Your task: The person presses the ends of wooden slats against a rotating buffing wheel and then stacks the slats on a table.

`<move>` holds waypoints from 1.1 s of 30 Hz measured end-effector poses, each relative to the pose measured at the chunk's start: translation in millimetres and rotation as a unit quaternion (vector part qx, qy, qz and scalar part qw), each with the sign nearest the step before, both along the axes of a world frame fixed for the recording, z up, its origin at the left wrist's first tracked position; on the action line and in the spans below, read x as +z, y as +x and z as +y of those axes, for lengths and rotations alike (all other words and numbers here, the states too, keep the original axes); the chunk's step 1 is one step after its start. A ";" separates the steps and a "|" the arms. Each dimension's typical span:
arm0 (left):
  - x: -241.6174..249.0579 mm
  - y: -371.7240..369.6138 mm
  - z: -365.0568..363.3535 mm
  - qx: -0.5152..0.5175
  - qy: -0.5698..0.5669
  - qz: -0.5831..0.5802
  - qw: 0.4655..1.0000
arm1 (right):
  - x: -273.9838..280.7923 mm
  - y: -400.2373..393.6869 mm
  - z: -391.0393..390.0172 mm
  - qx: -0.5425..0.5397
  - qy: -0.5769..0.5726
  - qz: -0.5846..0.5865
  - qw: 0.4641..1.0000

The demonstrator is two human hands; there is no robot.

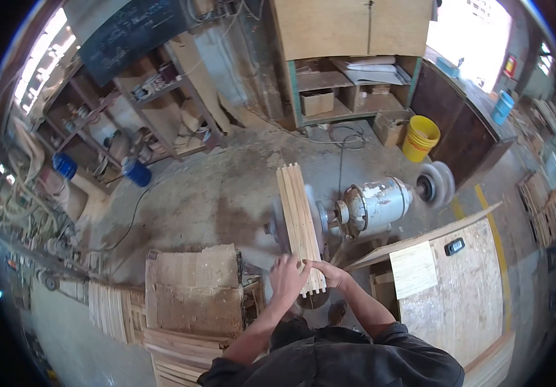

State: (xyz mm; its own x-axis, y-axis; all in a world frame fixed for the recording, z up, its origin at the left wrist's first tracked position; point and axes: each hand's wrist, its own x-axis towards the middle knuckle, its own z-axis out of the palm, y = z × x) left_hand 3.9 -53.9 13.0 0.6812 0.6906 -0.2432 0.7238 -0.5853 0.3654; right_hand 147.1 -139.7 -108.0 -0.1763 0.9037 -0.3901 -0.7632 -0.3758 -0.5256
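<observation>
A bundle of long, narrow wooden slats [300,216] lies side by side in front of me, pointing away from my body, with their ends slightly uneven. My left hand [287,278] grips the near part of the bundle from its left edge. On the opposite edge, my right hand [331,274] holds it with the thumb reaching onto the wood. Beneath the slats, a blurred wheel [279,227] shows on both sides, its middle hidden by them. A shaft joins that wheel to a worn, light-blue motor [379,202], which carries a second round wheel [443,185] at its far end.
Right of me, a wooden board table [465,303] bears a pale sheet [413,269] and a black phone-like device [454,246]. On my left stand a worn brown surface [191,293] and stacked slats [181,348]. A yellow bucket [420,138] is beyond the motor.
</observation>
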 end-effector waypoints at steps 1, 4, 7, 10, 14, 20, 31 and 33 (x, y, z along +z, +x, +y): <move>9.6 6.0 8.6 -0.008 0.025 -0.094 0.995 | -0.6 -1.9 -1.7 -0.004 -0.015 0.013 1.000; -20.4 40.1 50.5 -0.134 0.198 -0.185 0.953 | 8.6 -11.3 -6.4 0.021 -0.012 0.036 0.999; -45.9 68.9 81.6 -0.128 0.151 -0.217 0.956 | 4.6 -21.9 -13.1 0.000 -0.061 0.016 0.998; -48.2 85.5 83.3 -0.118 0.191 -0.199 0.954 | 16.9 -24.5 -22.4 -0.018 -0.064 0.028 0.997; -48.5 91.7 78.2 -0.104 0.211 -0.179 0.956 | 23.9 -30.4 -31.2 -0.033 -0.072 0.042 0.996; -55.0 85.9 71.2 -0.097 0.220 -0.185 0.953 | 15.6 -32.4 -37.3 -0.008 -0.070 0.055 0.996; -61.3 79.1 22.4 -0.086 0.221 -0.167 0.957 | -24.7 -28.3 -82.4 0.053 -0.092 -0.010 0.994; -58.6 75.1 9.1 -0.079 0.225 -0.153 0.959 | -26.8 -32.7 -93.6 0.049 -0.092 -0.021 0.994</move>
State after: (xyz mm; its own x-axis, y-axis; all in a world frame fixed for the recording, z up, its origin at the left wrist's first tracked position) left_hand 79.1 -44.8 -45.6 0.7777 0.5613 0.2830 0.5129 -0.8269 0.2306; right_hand 114.4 -233.3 -134.7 -0.2409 0.7949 -0.5568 -0.6968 -0.5410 -0.4709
